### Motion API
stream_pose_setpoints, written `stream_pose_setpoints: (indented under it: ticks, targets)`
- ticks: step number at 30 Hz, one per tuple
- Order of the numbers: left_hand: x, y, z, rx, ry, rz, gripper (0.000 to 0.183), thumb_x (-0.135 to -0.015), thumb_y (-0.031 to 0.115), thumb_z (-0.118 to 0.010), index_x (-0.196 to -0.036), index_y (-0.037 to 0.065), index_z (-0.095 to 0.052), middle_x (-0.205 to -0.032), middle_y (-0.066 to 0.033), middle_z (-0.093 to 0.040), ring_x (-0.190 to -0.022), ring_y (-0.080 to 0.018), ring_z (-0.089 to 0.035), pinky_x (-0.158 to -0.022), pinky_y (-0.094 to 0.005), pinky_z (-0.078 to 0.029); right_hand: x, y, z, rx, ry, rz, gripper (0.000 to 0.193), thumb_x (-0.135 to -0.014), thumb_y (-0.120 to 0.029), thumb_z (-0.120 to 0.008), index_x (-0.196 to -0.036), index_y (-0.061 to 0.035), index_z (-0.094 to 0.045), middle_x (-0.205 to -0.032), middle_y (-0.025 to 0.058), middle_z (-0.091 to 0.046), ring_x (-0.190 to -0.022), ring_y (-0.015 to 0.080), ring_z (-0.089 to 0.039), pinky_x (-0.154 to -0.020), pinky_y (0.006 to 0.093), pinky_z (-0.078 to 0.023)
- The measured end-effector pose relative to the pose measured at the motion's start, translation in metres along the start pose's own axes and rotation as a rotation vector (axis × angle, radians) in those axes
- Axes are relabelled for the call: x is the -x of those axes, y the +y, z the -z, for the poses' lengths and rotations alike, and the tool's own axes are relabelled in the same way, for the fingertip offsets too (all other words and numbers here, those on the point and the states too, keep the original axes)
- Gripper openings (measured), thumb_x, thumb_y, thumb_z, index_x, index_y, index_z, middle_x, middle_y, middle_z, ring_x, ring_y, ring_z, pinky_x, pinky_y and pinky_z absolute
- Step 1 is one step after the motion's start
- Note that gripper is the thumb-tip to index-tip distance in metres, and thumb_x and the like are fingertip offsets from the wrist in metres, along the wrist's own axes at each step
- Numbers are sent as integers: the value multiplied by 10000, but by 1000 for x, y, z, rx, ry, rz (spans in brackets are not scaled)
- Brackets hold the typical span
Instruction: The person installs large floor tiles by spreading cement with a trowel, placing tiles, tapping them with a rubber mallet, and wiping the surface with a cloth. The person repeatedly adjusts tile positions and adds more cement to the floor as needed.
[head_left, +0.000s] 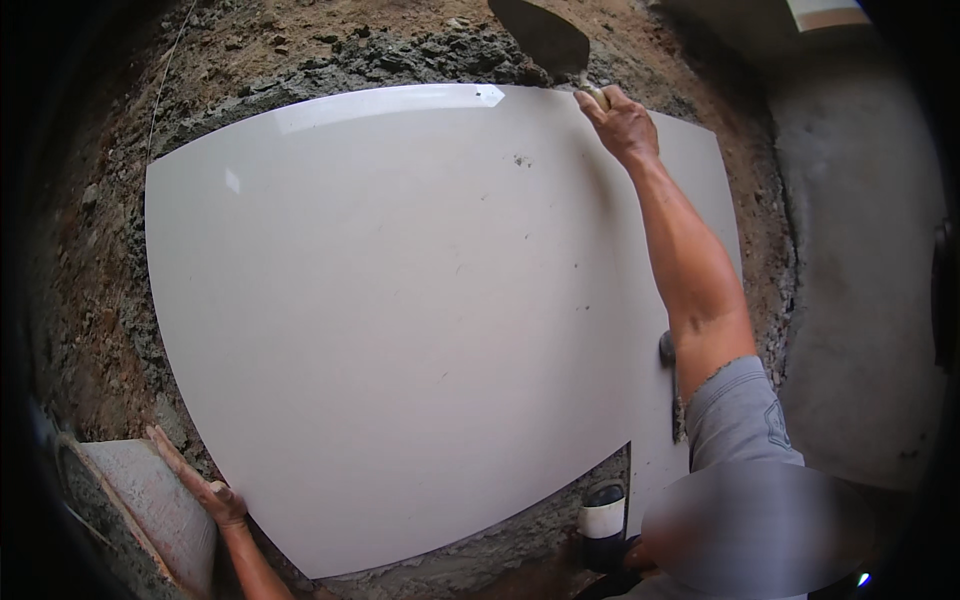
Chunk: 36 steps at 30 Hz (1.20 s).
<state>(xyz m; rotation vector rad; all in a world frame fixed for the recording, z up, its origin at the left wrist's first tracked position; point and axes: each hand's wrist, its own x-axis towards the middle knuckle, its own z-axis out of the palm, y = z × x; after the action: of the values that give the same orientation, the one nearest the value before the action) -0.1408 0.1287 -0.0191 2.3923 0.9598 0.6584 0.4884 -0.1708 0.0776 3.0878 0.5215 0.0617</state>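
Observation:
My right hand stretches to the far edge of a large white tile. It is closed round the handle of a trowel, whose broad blade lies over the grey mortar beyond the tile. At the lower left, my left hand has its fingers stretched out along the side of a pale, slanted container with a brown edge, next to the tile's near left corner. How firmly it touches the container I cannot tell. The tile is smooth, with a few dark specks.
A second white tile adjoins on the right, partly under my arm. A black cylinder with a white band, perhaps a mallet head, stands by the near edge. A dark tool shows beside my elbow. Rough soil borders the left; a thin string crosses there.

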Motion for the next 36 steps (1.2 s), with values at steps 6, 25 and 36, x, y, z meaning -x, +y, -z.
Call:
stream_pose_setpoints:
  ticks: [6,25,36]
  targets:
    - [0,0,0,13,-4,-16,1105,-813,839,-233,-1507,-8,-87,-1567,-227,-112,-1452,-373,-122,-1171,-538,-86,5,-19,-3,64,-3,22,576,-857,-678,-505,-1032,-145,-636,-983,135,-695,-949,325,-660,-801,455,-508]
    - [0,-1,2,-11,-3,-39,1091,-791,847,-304,-1512,52,-107,-1532,-265,-166,-1416,-433,-199,-1136,-552,-211,35,-286,73,-1,-117,522,574,-888,-629,-491,-912,-96,-704,-916,143,-704,-900,291,-681,-804,468,-524]
    - [3,1,1,-62,17,-44,1063,-793,843,-309,-1487,50,-169,-1520,-270,-188,-1385,-442,-252,-1112,-549,-255,51,-343,68,150,-186,647,533,-881,-585,-535,-921,-80,-703,-918,125,-708,-886,288,-690,-776,450,-546]
